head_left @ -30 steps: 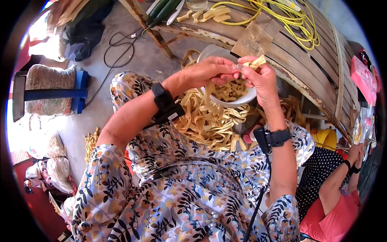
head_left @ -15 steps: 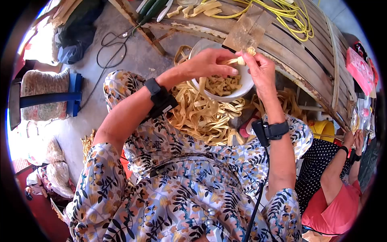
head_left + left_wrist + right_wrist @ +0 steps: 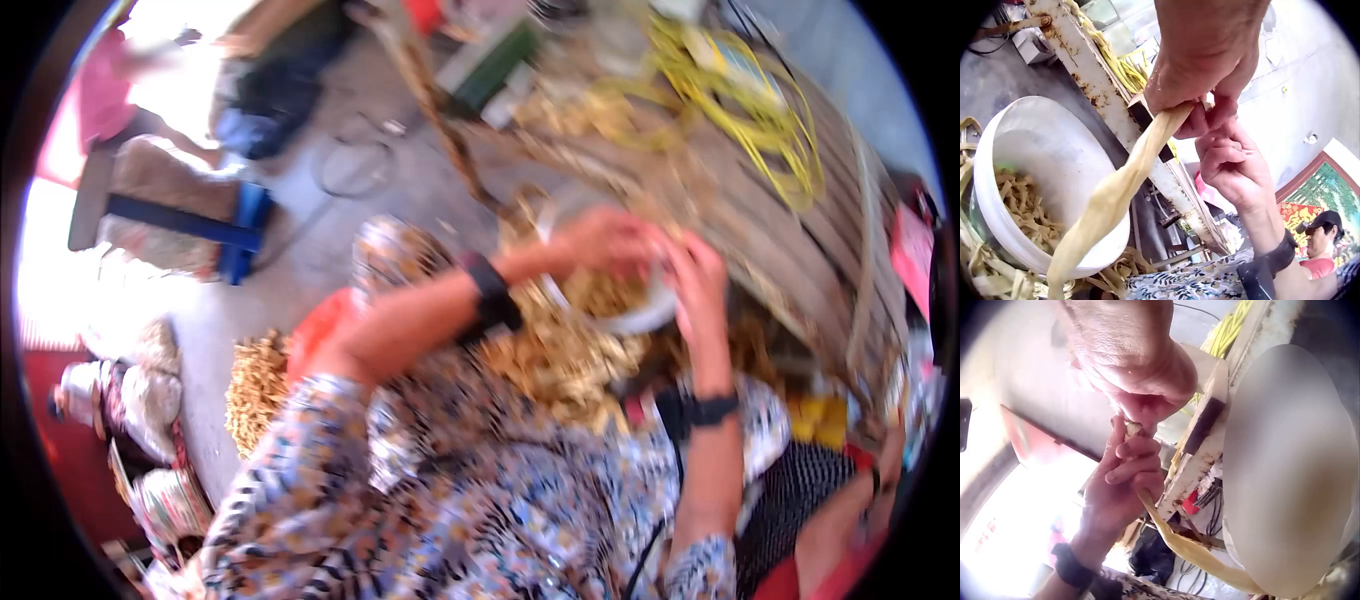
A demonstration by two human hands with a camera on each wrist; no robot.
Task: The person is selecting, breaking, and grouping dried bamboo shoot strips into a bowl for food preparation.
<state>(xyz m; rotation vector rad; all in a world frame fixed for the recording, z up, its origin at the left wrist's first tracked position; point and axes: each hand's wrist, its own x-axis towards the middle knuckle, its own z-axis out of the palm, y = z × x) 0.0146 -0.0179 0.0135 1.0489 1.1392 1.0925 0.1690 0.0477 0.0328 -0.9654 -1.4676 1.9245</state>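
My left hand (image 3: pixel 1207 56) grips a long, pale yellow flat strip (image 3: pixel 1125 181), which hangs from its fingers past the bowl's rim. Close against it, my right hand (image 3: pixel 1238 165) has its fingers curled, its fingertips meeting the left ones. A pale end of the strip (image 3: pixel 1133 428) shows pinched between the two hands in the right wrist view. Below them a white bowl (image 3: pixel 1054 134) holds many short yellowish pieces (image 3: pixel 1025 209). In the head view both the left hand (image 3: pixel 610 243) and right hand (image 3: pixel 700 275) are blurred over the bowl.
A heap of loose strips (image 3: pixel 570 375) lies beside the bowl, near my knees. Yellow cord (image 3: pixel 745 110) lies coiled on the slatted wooden bench (image 3: pixel 800 250), whose rusty edge runs close by. More yellowish pieces (image 3: pixel 258 390) lie on the left. Another person (image 3: pixel 860 500) sits at right.
The head view has swung, so the scene sits lower and further right, blurred. My hands, apart half a second ago with a knot at the right fingers, are together again.
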